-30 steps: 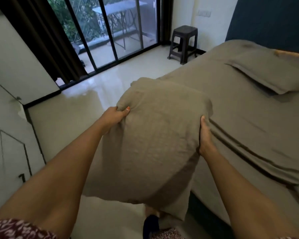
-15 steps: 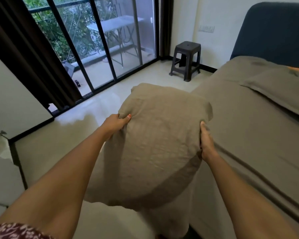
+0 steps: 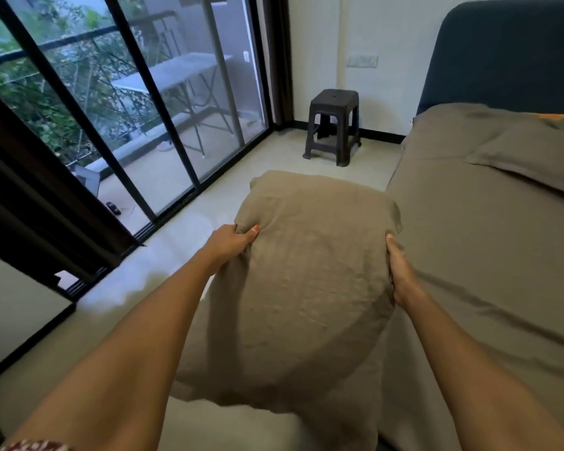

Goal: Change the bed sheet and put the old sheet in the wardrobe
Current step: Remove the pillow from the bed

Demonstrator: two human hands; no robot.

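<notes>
The pillow [image 3: 310,275] hangs in the air just beside the bed's [image 3: 489,249] near edge, over the floor, held from both sides. The left hand [image 3: 232,239] pinches a bunch of its cover, thumb on top and fingers curled under; the right hand [image 3: 401,271] clasps the opposite edge, fingers wrapped behind and out of sight. It looks light, soft and squashy, its loose cover sagging below, so gripping the filled sides should control it better than the slack cloth.
</notes>
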